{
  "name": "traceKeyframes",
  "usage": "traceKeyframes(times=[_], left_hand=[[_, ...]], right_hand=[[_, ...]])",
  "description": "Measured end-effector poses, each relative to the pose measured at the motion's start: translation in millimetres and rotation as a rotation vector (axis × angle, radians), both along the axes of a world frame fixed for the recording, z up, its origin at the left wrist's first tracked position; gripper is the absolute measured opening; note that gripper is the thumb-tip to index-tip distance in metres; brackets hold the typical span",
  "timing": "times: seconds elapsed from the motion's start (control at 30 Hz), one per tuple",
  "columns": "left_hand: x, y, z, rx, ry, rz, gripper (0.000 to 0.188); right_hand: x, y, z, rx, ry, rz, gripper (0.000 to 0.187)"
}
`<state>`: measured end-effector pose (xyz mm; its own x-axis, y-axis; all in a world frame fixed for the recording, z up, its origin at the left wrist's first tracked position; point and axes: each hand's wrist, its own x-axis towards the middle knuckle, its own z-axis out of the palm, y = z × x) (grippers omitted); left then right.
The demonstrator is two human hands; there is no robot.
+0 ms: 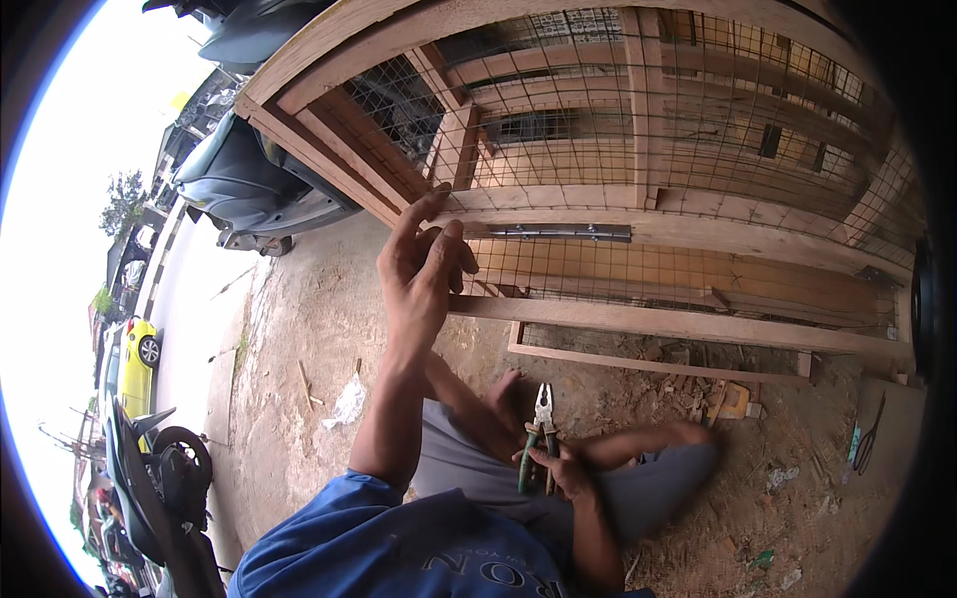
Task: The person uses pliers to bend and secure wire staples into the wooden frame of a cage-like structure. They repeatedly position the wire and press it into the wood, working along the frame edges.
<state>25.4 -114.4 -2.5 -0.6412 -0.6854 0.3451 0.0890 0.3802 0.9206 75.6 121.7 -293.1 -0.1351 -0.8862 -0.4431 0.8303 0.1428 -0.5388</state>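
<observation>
A large wooden cage frame [558, 221] covered with wire mesh [548, 149] stands before me. My left hand [417, 269] is closed at the left end of its middle rail, index finger above the rail and thumb below; the other fingers are curled. To the right of that hand, a dark metal hinge strip [560, 232] runs along the rail. Low over my lap, my right hand [566, 470] grips pliers [539, 439] with green and dark handles. Their jaws point away from me and stand slightly apart.
Under the cage lies a thin wooden frame [658, 366], with wood scraps [688, 394] beside it. Scissors [869, 439] rest on a board at the right. A crumpled plastic bag [346, 403] is on the ground. Motorbikes [249, 184] stand at the left; a yellow car [136, 364] is beyond.
</observation>
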Motion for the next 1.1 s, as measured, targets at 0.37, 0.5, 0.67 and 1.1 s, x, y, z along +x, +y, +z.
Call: traceKeyframes(times=[0.37,0.5,0.67,1.1], left_hand=[[-5,7,4,0.031,-0.029,0.111,0.037],[-8,10,5,0.03,-0.052,0.112,0.037],[-10,9,8,-0.01,-0.088,0.155,0.035],[-12,14,9,-0.032,-0.068,0.172,0.033]], right_hand=[[-1,1,-7,-0.065,0.068,-0.011,0.047],[0,0,-10,-0.047,0.042,-0.018,0.054],[0,0,-10,-0.034,0.053,-0.02,0.041],[2,1,-16,-0.038,0.1,-0.013,0.054]])
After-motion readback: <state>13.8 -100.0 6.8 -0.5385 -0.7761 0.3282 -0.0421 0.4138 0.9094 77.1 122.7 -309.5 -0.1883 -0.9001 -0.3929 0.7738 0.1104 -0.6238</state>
